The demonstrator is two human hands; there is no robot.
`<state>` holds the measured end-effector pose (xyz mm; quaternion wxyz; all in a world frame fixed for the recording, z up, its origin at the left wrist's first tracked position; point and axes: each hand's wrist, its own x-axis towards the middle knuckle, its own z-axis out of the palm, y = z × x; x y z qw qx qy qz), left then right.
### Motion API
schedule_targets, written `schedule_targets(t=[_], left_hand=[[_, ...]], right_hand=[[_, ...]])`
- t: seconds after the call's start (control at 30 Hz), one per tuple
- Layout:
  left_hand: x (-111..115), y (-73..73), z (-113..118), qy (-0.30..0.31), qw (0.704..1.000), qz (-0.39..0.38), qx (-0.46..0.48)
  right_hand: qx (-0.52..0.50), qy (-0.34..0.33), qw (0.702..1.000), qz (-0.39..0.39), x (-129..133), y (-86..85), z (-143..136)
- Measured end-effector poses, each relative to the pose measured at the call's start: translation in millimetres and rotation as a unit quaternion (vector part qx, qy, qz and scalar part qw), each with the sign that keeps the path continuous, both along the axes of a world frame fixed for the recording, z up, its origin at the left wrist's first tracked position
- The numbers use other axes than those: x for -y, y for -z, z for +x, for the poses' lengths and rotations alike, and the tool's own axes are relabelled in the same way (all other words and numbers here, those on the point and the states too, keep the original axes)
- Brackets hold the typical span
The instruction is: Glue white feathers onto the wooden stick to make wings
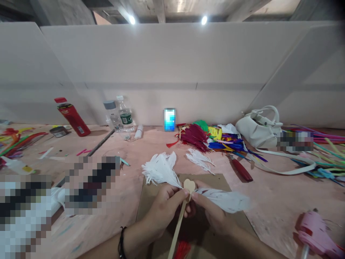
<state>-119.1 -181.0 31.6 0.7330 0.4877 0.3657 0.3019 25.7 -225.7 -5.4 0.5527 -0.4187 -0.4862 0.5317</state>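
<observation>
Over the cardboard: both my hands meet at a pale heart-shaped piece, at the upper end of a flat stick.
Left hand: pinched narrow on the heart-shaped piece's lower left, where the stems of a white feather bunch come in.
Right hand: pinched narrow at the lower right, on the base of a long white feather that reaches past the cardboard's right edge.
How far on: heart and stick look matched up, with white plumes to either side and the heart's face bare. Whether anything is glued, I can't tell; my fingers cover the joins.
Red tassel: low over the cardboard, beside the stick; I can't see whether it is tied on.
Not on the heart: a loose white tuft just beyond the cardboard's far edge, and a pile of coloured feathers farther beyond.
Pink glue gun: right of the cardboard, neither hand on it.
</observation>
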Motion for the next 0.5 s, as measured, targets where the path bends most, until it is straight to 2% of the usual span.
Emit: schedule_targets(t=[0.13, 0.27, 0.5], left_hand=[[-0.9, -2.2, 1.3, -0.045, 0.999, 0.002, -0.016], [-1.1, -1.7, 0.1, -0.091, 0.996, 0.0, -0.009], [-2.5, 1.2, -3.0, -0.094, 0.995, -0.027, 0.025]], right_hand=[[0.003, 0.012, 1.0, 0.019, -0.7, 3.5, 3.0], [0.039, 0.05, 0.998, 0.029, -1.6, -3.0, 4.6], [0.038, 0.057, 0.998, 0.013, -2.0, -4.3, 3.6]])
